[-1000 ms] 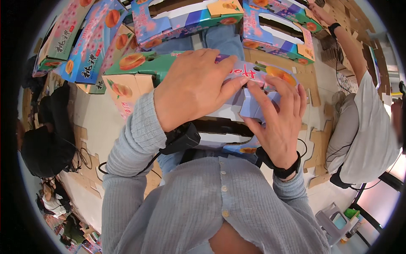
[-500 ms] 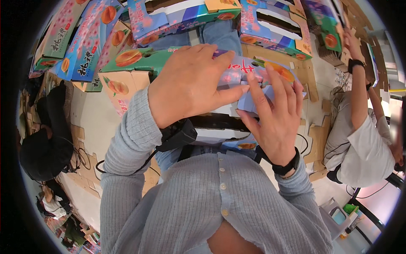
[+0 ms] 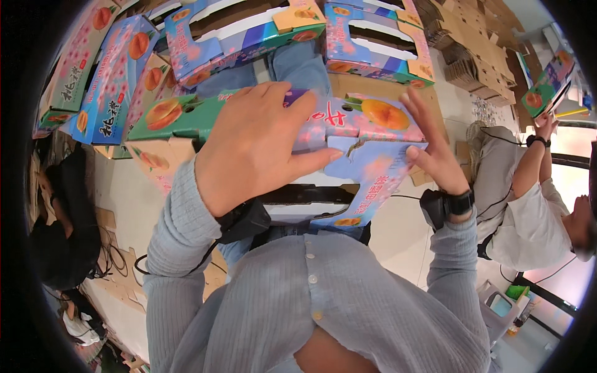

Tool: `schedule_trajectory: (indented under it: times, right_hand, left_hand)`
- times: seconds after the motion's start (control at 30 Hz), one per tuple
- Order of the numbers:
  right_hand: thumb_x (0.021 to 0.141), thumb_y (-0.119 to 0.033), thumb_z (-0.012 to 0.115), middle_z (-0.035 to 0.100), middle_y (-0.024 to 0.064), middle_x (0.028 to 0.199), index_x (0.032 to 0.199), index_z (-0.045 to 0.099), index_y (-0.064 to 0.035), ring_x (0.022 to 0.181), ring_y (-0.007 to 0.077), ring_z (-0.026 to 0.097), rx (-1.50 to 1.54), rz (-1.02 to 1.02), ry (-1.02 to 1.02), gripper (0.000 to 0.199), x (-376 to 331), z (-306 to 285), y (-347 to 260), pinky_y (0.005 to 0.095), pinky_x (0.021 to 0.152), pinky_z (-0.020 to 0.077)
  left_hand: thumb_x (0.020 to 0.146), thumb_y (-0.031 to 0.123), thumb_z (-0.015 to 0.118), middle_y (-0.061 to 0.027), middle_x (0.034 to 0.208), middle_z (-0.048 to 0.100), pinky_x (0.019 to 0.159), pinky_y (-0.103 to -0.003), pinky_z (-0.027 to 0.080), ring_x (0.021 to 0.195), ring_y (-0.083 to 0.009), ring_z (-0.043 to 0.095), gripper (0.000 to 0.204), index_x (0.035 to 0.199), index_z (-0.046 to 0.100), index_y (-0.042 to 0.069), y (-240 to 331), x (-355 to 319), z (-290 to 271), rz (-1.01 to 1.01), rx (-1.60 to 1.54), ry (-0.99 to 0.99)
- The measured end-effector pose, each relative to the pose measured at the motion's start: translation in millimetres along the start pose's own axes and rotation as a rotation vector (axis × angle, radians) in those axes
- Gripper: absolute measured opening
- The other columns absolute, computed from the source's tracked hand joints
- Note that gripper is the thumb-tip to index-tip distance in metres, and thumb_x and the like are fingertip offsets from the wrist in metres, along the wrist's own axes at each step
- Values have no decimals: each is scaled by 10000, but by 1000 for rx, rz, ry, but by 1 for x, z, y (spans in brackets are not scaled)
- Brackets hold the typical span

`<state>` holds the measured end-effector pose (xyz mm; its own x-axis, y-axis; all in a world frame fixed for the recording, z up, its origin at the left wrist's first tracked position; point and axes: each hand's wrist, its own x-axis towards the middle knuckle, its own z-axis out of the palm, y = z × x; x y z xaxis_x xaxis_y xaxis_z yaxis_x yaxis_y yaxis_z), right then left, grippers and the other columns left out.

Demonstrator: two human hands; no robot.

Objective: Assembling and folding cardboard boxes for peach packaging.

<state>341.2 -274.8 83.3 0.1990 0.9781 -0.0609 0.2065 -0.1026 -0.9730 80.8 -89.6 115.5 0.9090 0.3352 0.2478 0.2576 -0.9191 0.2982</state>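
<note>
A colourful cardboard fruit box (image 3: 367, 133), printed with peaches on pink, blue and green, lies across my lap, partly folded. My left hand (image 3: 255, 146) presses flat on its top panel with fingers spread toward the right. My right hand (image 3: 432, 146) is at the box's right end, fingers upright and apart, palm against the side flap. A black watch sits on my right wrist. The box's lower part is hidden behind my arms and chest.
Several more printed boxes (image 3: 242, 31) lie folded or half-assembled beyond my knees and to the left (image 3: 109, 93). Flat brown cardboard sheets (image 3: 472, 50) are stacked at the upper right. Another person (image 3: 528, 205) sits at the right, holding up a box (image 3: 547, 81).
My right hand has shifted from lying on the box's top to standing at its right end. The box has spread wider and its side flap has swung out. The person at right raised a box.
</note>
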Motion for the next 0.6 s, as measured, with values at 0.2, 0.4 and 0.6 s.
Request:
schedule_trajectory:
  times: [0.2,0.4,0.6]
  right_hand:
    - [839,-389,765,271,156,1593,1580,185,-55,1498,290,215,-95,-20,-103,998,7,5,9,407,1202,201]
    - [833,-336,783,368,130,1497,1553,246,-58,1391,243,368,14,9,-13,940,2,16,12,385,1162,284]
    - [839,-302,786,411,114,1443,1511,304,-72,1358,227,402,176,-4,67,858,-1,34,15,374,1145,311]
  left_hand:
    - [750,408,796,-195,1167,601,919,-453,467,1058,-406,586,653,1198,559,-4,5,16,-7,-75,-103,-227]
    - [739,451,801,-204,1190,580,946,-464,455,1077,-417,577,728,1262,540,17,5,12,0,-17,-89,-162]
    - [739,555,778,-208,1180,577,949,-471,458,1085,-407,582,784,1296,561,49,12,16,11,-38,-20,-145]
